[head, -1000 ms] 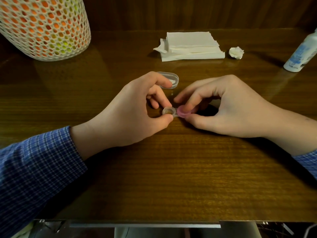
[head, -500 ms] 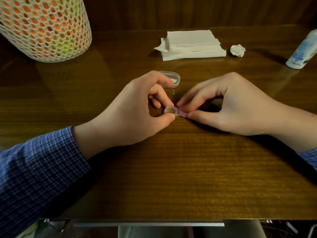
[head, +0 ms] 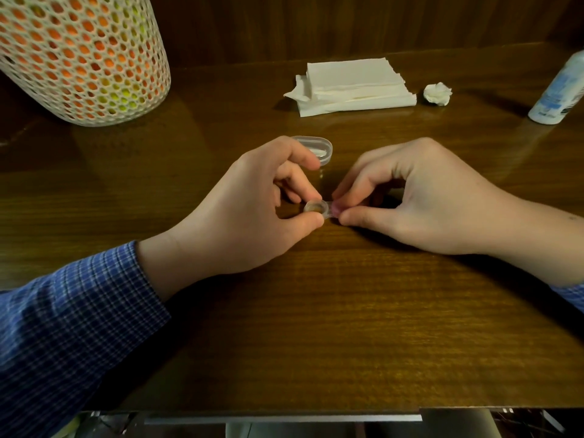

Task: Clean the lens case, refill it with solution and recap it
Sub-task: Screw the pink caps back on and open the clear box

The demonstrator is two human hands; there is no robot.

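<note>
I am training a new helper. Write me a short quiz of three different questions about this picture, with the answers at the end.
1. True or false: the left hand holds the lens case at its open well.
2. Which thing lies nearest to the stack of napkins? A) the crumpled tissue B) the solution bottle C) the mesh basket
3. Fill in: the right hand pinches a ____ cap on the case's other well.

Key
1. True: finger and thumb hold the uncapped well against the table.
2. A
3. Pink; it is mostly hidden by the fingertips.
</note>
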